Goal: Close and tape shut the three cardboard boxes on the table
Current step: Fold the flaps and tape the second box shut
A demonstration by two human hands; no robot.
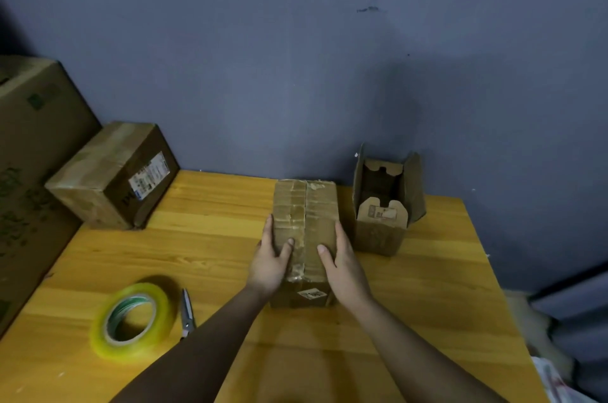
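A long cardboard box (307,215) lies in the middle of the wooden table (214,238), its top flaps down and covered with old tape. My left hand (271,258) lies against its left side with the thumb on top. My right hand (343,259) lies against its right side, thumb on top as well. Fingers of both hands look straight. To the right stands a small box (383,225) with its flaps up and open. A taped box (115,175) with a label sits at the table's far left corner. A roll of clear tape (131,322) lies at the front left.
Scissors (187,312) lie just right of the tape roll. A large cardboard carton (29,172) stands off the table's left edge. A blue-grey wall (296,57) runs behind the table. The table's right edge drops to the floor.
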